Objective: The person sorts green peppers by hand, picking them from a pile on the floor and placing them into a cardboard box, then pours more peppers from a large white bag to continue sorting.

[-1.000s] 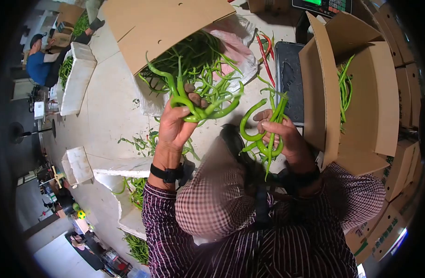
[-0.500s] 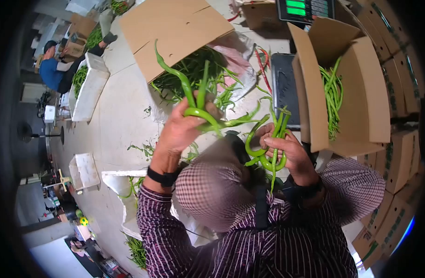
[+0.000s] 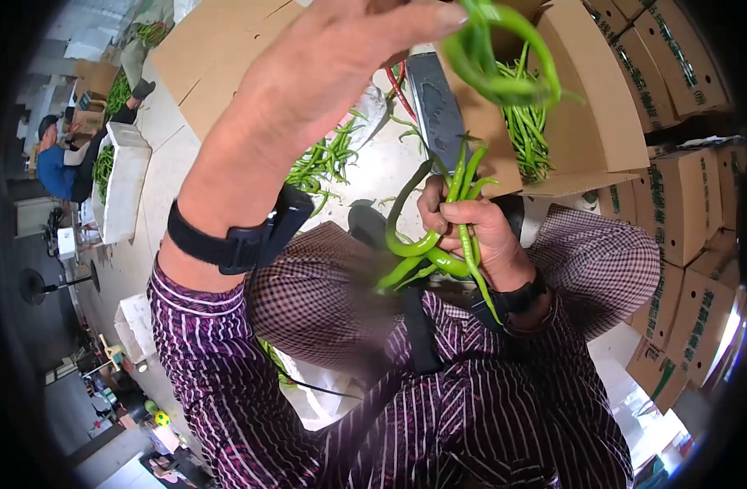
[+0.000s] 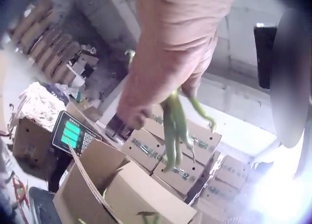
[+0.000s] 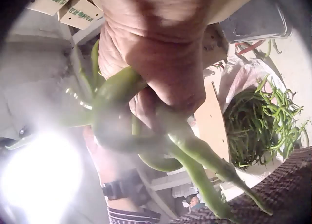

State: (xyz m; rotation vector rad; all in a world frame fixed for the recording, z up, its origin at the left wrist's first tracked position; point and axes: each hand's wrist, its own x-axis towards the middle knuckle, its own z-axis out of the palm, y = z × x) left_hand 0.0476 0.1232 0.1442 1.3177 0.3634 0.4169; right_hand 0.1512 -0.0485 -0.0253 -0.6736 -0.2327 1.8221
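Note:
In the head view the left hand point(image 3: 333, 61) is raised near the open carton point(image 3: 589, 98), gripping blurred green peppers point(image 3: 504, 61) over the carton's near side. From the left hand point(image 4: 178, 53) in the left wrist view, several peppers point(image 4: 174, 126) hang down above the carton flaps. The right hand point(image 3: 479, 232) pinches a bunch of green peppers point(image 3: 406, 212), some curled, in front of the person's body. In the right wrist view the right hand point(image 5: 156, 53) has fingers curled round peppers point(image 5: 200, 160). More peppers point(image 3: 527, 130) lie inside the carton.
A black scale platform point(image 3: 439, 106) stands left of the carton, its lit display point(image 4: 70, 134) behind. Loose peppers point(image 3: 329, 159) spill from a tipped carton point(image 3: 219, 57). Stacked cartons point(image 3: 683, 204) line the right; another person point(image 3: 57, 167) sits far left.
The left hand has risen and moved right with its peppers, from in front of the tipped carton to the open carton. The right hand keeps its bunch, slightly shifted. The head view has turned.

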